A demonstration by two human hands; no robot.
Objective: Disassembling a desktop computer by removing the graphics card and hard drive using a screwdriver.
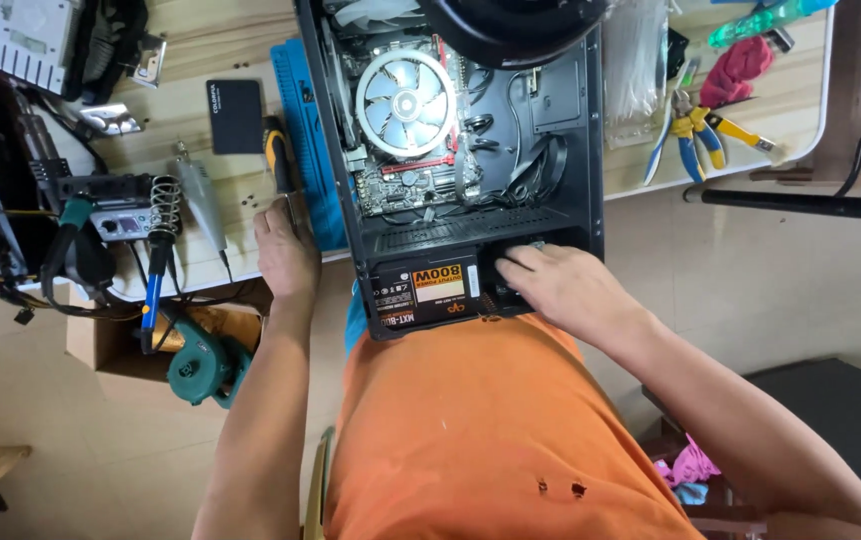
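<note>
An open black computer case [575,150] lies on the wooden table, its near end against my orange shirt. Inside it I see a motherboard with a round white cooler fan [405,103] and, at the near end, a black power supply [425,290]. My right hand [560,290] reaches into the case beside the power supply, its fingers curled among the cables there; what they hold is hidden. My left hand [285,255] rests on the table edge, its fingers on the shaft of a black and orange screwdriver [277,160].
A blue mat [305,140] lies beside the case, with a black drive [235,115] and small screws to its left. A soldering iron, its spring stand [163,205] and a station sit further left. Pliers [695,130] and cable ties lie right. A green blower [200,365] is under the table.
</note>
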